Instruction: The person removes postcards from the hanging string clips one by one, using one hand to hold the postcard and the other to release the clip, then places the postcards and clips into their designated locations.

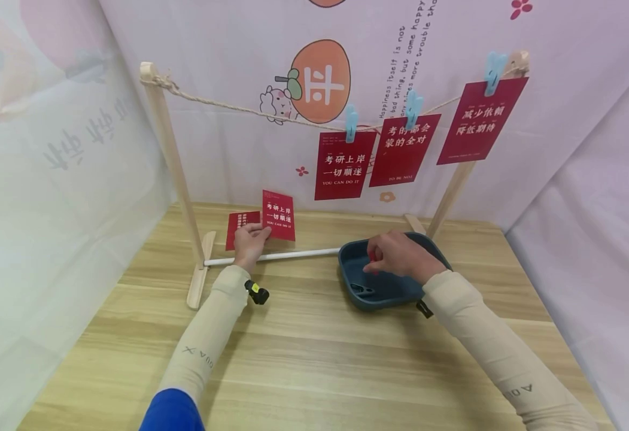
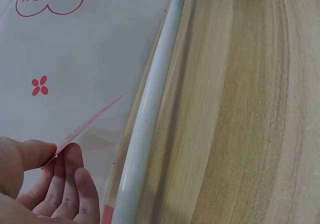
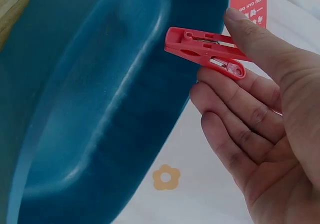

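Firstly, the spatial relation of note is between the upright red paper card with white lettering (image 1: 279, 206) and the small red plastic clothespin (image 3: 205, 48): they are held well apart, the card lying to the left of the clothespin and farther from the body. The left hand (image 1: 252, 242) pinches the card near its lower edge between thumb and fingers; its long axis runs roughly vertical, its top edge free and pointing up towards the bare left stretch of thin beige twine (image 1: 239, 108). A clear gap separates that edge from the twine, and of the two hands the left is nearer to that stretch. The right hand (image 1: 400, 254) grips the clothespin by one end between thumb and fingers, above the dark blue plastic tray (image 1: 365, 304) on the pale wood-grain counter (image 1: 314, 335). The right wrist view shows the clothespin's long axis running outward from the fingers, slightly tilted, with its far end directed over the tray, away from the card. In judgement, the separation and that heading are what count: bringing card and clothespin together calls for leftward travel and a turn of the right wrist.
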Available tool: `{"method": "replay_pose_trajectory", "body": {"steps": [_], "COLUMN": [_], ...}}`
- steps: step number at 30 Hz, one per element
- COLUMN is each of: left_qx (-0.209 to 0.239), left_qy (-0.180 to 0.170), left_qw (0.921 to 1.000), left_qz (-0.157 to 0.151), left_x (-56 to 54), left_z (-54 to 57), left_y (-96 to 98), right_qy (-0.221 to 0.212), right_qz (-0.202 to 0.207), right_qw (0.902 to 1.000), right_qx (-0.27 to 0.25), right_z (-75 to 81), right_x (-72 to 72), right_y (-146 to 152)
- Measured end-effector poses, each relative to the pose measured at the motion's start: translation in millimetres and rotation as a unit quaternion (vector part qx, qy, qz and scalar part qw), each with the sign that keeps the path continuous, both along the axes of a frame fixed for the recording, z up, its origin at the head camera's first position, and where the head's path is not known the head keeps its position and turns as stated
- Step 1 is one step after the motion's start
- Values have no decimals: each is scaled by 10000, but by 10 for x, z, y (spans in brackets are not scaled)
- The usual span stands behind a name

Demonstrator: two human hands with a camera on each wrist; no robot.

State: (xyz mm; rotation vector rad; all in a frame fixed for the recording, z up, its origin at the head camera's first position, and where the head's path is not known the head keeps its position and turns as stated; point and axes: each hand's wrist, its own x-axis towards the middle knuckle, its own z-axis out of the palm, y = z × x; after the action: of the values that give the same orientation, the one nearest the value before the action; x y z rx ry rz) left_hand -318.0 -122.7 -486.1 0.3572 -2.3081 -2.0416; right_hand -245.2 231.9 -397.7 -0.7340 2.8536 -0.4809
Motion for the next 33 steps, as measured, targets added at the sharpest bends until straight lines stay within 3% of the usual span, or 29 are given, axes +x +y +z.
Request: {"method": "replay_pose_trajectory", "body": {"steps": [33], "left_qx": [-523], "left_qy": [-5], "left_qw": [9985], "left_qz": [-183], "left_x": [-108], "left_z": [-26], "left_y": [71], "right_qy": [-393], "right_qz": [-262], "right_qw": [9981], "right_qx": [382], "right_z": [-204], "right_x": [15], "right_y": [50]}}
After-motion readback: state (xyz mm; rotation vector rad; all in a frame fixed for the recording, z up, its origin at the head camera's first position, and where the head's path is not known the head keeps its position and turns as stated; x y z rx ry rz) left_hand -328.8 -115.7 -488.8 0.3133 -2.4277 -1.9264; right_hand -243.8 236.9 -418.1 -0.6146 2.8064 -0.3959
